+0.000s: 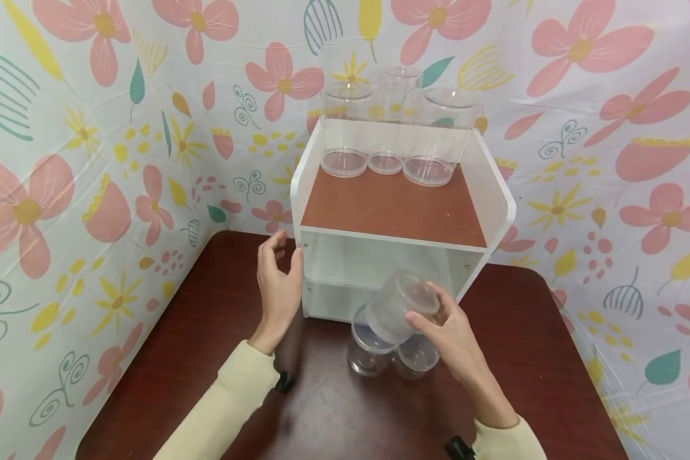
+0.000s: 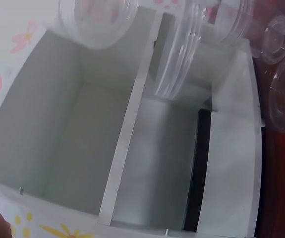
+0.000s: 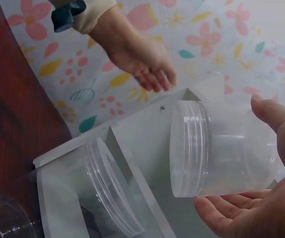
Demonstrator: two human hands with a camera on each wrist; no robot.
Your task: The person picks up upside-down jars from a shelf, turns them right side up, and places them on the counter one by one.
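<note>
My right hand (image 1: 454, 335) grips a clear plastic jar (image 1: 395, 305) by its side, tilted, in front of the shelf unit. In the right wrist view the thumb and fingers lie on opposite sides of this jar (image 3: 226, 148), whose ridged rim points away from the palm. Just below in the head view stand two other clear jars, a taller jar (image 1: 368, 361) and a smaller jar (image 1: 416, 358), on the table. My left hand (image 1: 280, 284) is beside the unit's left edge with its fingers apart, holding nothing.
The white shelf unit (image 1: 497, 198) has a brown top board (image 1: 391, 211) and open compartments (image 2: 92, 134) below. Several tall clear jars (image 1: 345, 131) stand at the back of that board. Dark reddish table (image 1: 529, 358) surrounds the unit, with floral cloth (image 1: 218, 128) behind.
</note>
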